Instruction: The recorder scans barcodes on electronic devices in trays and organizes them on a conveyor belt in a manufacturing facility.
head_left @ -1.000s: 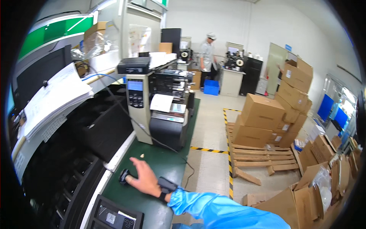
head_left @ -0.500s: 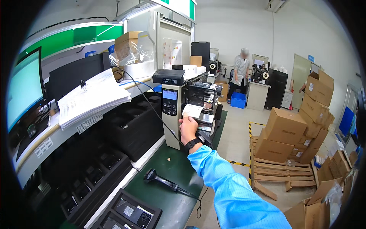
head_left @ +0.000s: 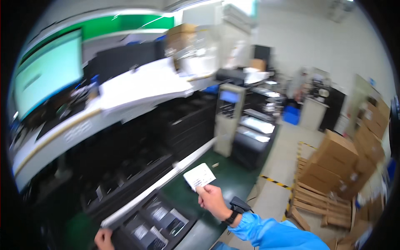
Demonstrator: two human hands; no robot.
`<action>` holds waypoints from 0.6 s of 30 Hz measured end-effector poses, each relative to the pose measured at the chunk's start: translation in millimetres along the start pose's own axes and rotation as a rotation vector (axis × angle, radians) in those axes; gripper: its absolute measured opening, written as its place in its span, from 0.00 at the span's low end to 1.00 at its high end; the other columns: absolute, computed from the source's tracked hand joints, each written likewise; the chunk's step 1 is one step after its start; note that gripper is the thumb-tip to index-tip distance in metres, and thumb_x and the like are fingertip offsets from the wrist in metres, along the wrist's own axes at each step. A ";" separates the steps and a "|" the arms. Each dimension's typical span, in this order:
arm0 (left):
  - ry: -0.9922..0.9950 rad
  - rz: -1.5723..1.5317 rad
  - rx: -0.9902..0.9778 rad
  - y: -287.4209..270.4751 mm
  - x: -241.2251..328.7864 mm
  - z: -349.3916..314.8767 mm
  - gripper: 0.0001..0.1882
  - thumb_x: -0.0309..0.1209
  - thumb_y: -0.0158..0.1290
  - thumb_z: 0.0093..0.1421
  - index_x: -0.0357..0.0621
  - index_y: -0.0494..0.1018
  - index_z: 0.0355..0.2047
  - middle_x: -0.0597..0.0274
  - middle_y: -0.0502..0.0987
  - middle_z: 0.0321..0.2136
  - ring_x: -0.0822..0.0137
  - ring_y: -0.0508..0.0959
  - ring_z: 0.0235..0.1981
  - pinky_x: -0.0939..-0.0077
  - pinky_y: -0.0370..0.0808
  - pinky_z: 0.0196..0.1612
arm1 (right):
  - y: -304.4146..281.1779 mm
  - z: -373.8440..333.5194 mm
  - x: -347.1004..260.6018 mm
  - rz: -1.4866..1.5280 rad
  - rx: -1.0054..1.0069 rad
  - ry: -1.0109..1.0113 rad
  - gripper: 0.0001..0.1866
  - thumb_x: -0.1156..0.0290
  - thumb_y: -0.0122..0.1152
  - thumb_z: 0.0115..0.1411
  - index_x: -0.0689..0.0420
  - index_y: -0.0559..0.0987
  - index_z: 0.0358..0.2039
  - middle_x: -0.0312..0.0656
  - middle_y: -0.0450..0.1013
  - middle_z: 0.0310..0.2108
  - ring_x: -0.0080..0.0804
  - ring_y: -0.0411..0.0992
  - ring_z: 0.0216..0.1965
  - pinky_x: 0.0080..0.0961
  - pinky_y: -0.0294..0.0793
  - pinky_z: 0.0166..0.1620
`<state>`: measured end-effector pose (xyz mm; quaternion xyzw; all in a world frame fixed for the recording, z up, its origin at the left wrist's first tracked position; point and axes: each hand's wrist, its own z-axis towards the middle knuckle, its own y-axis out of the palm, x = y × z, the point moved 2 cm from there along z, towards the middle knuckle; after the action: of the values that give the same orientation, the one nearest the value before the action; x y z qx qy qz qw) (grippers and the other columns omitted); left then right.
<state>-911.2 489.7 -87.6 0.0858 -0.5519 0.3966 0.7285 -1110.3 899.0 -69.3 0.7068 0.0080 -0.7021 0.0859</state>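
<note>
My right hand [head_left: 211, 201] pinches a small white printed label [head_left: 199, 176] between thumb and fingers, holding it above the green worktop [head_left: 233, 177]. A dark wristband and a black device show at that wrist. Below and left of the label sits a black tray [head_left: 184, 207] with flat, dark phone-like devices [head_left: 166, 219] in its slots. My left hand [head_left: 104, 238] is at the tray's near left edge, partly cut off by the frame and blurred. Its grip is unclear. Farther back stands a label printer [head_left: 227, 121] with a small screen.
Stacked black trays [head_left: 183, 133] line the left, under a shelf bearing papers [head_left: 143, 87] and a monitor [head_left: 50, 75]. Cardboard boxes [head_left: 333, 154] stand on a wooden pallet [head_left: 321, 202] at the right. A blue bin [head_left: 291, 115] is on the floor behind.
My right hand has drawn the label away from the printer toward the tray. My left hand has come into view at lower left. The view has swung left and blurred.
</note>
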 end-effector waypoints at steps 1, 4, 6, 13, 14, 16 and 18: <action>-0.032 0.016 0.066 3.9 -7.3 -5.9 0.08 0.26 0.55 0.59 0.35 0.79 0.26 0.62 0.78 0.23 0.69 0.76 0.29 0.74 0.72 0.38 | 27.8 -17.5 2.6 -0.025 -0.177 0.074 0.16 0.61 0.57 0.70 0.59 0.77 0.29 0.34 0.75 0.20 0.18 0.71 0.19 0.18 0.68 0.23; 0.075 0.190 0.070 -1.0 -19.8 -15.0 0.08 0.29 0.57 0.61 0.36 0.82 0.30 0.56 0.83 0.29 0.65 0.81 0.32 0.71 0.77 0.40 | 115.4 -71.6 9.7 -0.126 -0.701 0.255 0.14 0.62 0.55 0.71 0.60 0.78 0.36 0.35 0.77 0.23 0.18 0.74 0.24 0.19 0.73 0.28; 0.019 0.025 0.033 -3.0 -23.8 -14.4 0.07 0.26 0.55 0.62 0.36 0.82 0.34 0.58 0.83 0.32 0.67 0.81 0.36 0.73 0.77 0.43 | 154.2 -98.7 17.0 -0.364 -0.914 0.204 0.15 0.63 0.53 0.70 0.63 0.78 0.35 0.41 0.79 0.24 0.31 0.79 0.26 0.29 0.78 0.32; 0.144 0.182 0.111 5.2 -15.5 -11.8 0.05 0.28 0.60 0.57 0.41 0.81 0.28 0.56 0.83 0.30 0.59 0.84 0.34 0.66 0.79 0.42 | 208.3 -119.7 32.8 -0.934 -1.084 -0.200 0.16 0.61 0.55 0.64 0.62 0.82 0.35 0.45 0.79 0.25 0.36 0.79 0.26 0.36 0.77 0.32; 0.205 0.233 0.136 6.1 -13.6 -10.9 0.06 0.30 0.60 0.57 0.41 0.80 0.26 0.57 0.83 0.29 0.57 0.83 0.33 0.65 0.79 0.40 | 209.4 -121.9 26.9 -0.750 -1.015 -0.514 0.18 0.60 0.59 0.65 0.64 0.82 0.28 0.53 0.77 0.21 0.45 0.78 0.23 0.41 0.73 0.28; 0.121 0.344 0.080 8.8 -14.0 -12.7 0.09 0.36 0.60 0.58 0.43 0.80 0.29 0.60 0.81 0.33 0.57 0.80 0.41 0.60 0.73 0.49 | 202.2 -114.1 29.5 -0.675 -1.053 -0.117 0.24 0.55 0.59 0.69 0.65 0.78 0.25 0.44 0.73 0.17 0.30 0.72 0.17 0.31 0.68 0.24; 0.086 0.369 0.032 10.1 -11.9 -14.0 0.11 0.39 0.59 0.59 0.45 0.81 0.32 0.62 0.80 0.41 0.59 0.77 0.48 0.60 0.66 0.55 | 183.9 -107.0 23.2 -0.596 -0.911 -0.162 0.23 0.58 0.60 0.69 0.66 0.78 0.25 0.44 0.73 0.17 0.29 0.71 0.18 0.31 0.68 0.24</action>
<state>-908.5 498.6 -106.4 -0.0226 -0.5203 0.5354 0.6649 -979.7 729.5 -72.1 0.5090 0.5043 -0.6737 0.1808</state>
